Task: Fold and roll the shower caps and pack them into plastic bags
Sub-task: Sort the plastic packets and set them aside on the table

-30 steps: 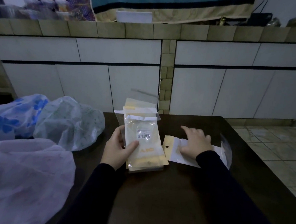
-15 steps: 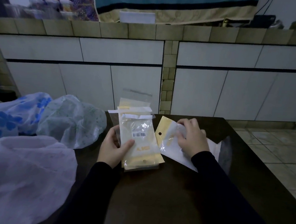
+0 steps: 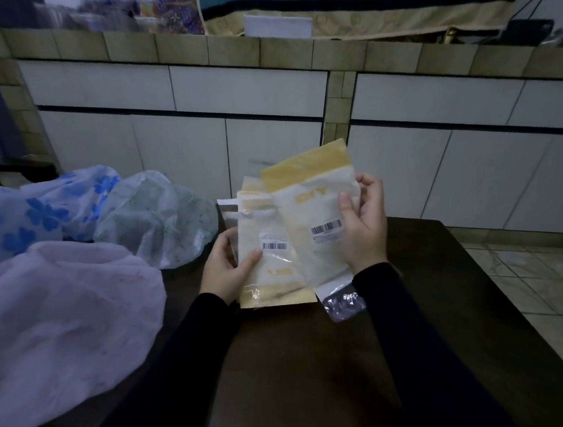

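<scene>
My left hand (image 3: 228, 269) grips a stack of clear plastic bags with yellow headers (image 3: 271, 266), its thumb on the front bag beside a barcode label. My right hand (image 3: 362, 229) holds a single plastic bag (image 3: 310, 212) by its right edge, lifted off the table and tilted, overlapping the stack. Three loose shower caps lie at the left: a pink one (image 3: 56, 317) nearest, a blue-flowered one (image 3: 34, 209) behind it, and a pale green-patterned one (image 3: 160, 218).
All of this is over a dark wooden table (image 3: 296, 364). Another clear bag (image 3: 344, 302) lies on it under my right wrist. Behind stands a tiled counter with white panels (image 3: 248, 91); tiled floor (image 3: 535, 281) shows to the right.
My right hand picked the single bag up off the table, raised it and turned it upright over the stack. My left hand kept holding the stack.
</scene>
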A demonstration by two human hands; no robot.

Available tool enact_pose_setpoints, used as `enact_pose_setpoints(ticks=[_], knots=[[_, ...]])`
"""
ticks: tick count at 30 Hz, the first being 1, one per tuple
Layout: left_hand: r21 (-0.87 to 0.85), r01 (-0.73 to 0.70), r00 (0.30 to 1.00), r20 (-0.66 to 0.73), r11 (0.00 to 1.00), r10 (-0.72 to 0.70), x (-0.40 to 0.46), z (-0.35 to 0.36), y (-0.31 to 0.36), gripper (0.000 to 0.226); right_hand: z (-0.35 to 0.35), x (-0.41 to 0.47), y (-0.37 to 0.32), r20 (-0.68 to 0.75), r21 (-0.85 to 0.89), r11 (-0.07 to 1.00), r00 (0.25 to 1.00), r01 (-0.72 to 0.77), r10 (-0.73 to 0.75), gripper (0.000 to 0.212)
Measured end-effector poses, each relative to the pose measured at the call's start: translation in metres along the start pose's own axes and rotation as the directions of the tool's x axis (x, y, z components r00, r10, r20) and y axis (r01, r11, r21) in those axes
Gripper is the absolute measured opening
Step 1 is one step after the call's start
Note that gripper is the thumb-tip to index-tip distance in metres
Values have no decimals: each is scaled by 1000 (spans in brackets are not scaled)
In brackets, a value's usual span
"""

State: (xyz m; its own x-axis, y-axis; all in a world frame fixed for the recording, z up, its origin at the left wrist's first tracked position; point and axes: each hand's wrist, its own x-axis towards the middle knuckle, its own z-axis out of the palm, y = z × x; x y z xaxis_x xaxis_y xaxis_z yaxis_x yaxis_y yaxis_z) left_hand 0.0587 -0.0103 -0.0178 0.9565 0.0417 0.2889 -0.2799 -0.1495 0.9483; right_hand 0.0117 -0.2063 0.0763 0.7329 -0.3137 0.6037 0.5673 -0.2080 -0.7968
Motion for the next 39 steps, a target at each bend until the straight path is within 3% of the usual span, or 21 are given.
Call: enact_pose_setpoints(ticks=[5,11,13,16,18,21,25,31,35,39], knots=[[2,24,999,-21,1000,-24,1,0,-2,47,1,10,-15,-41,366,913,977,-179,208,21],[-14,60,998,-29,998,-60,1,0,-1,48,4,30,-18,-75,541,789,917,-292,391,16],[-1,45,998,-33,999,-45,0,1,0,49,9,38,-13,-27,398,834,904,-382,427,19],[38,13,998,-60,999,-11,-2,2,5,43,28,33,9,81,17,868,866,-497,494,28],[36,-1,997,-75,999,4,-4,3,11,34,37,20,25,55,-68,858,856,-510,513,30],[-7,-15,997,-82,1000,14,-8,3,16,24,41,5,45,-37,-70,859,862,-508,506,25],[-12,-28,999,-43,1000,27,-11,2,19,41,41,-2,55,-81,-22,868,866,-496,493,26],[83,-98,995,23,992,96,-9,0,24,63,50,-7,61,-75,-73,894,896,-442,437,30],[138,-157,988,30,978,154,-3,-1,20,61,52,-5,71,-49,-96,892,898,-441,438,25],[136,-178,984,55,975,172,3,0,15,59,51,-6,77,41,-101,866,867,-490,496,38]])
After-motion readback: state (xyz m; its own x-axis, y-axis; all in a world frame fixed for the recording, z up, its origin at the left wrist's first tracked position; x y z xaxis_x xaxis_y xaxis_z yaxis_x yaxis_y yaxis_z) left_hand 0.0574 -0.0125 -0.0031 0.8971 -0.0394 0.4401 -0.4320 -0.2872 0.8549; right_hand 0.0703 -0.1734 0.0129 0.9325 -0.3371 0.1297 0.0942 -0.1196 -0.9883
